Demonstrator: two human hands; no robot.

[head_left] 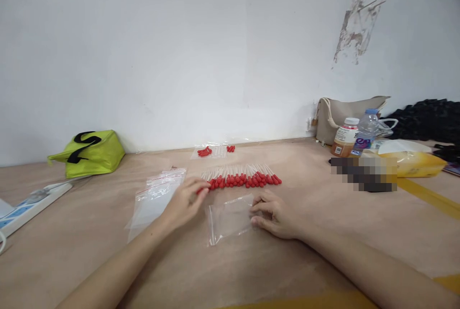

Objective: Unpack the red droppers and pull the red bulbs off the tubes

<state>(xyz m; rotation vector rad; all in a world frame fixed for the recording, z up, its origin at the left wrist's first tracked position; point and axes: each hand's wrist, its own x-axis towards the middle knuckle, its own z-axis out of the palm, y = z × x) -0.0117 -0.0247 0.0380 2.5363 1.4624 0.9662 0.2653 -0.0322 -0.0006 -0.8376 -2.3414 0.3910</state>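
A row of thin pale sticks with red tips (233, 180) lies across the middle of the table, red ends toward me. At its left end my left hand (185, 202) is closed, thumb and forefinger pinched with a bit of red showing between them, apparently a red-tipped stick. In front of the row lies a clear zip bag (230, 219), flat, its zip edge to the left. My right hand (275, 214) has curled fingers and thumb around the bag's right edge. Further clear zip bags (154, 199) lie stacked left of my left hand.
Small red pieces (204, 152) rest on clear plastic by the wall. A yellow-green bag (95, 153) and a power strip (32, 208) are on the left. Right stand a beige bag (345, 108), a brown drink bottle (345, 139), a clear bottle (367, 129) and a yellow packet (420, 163).
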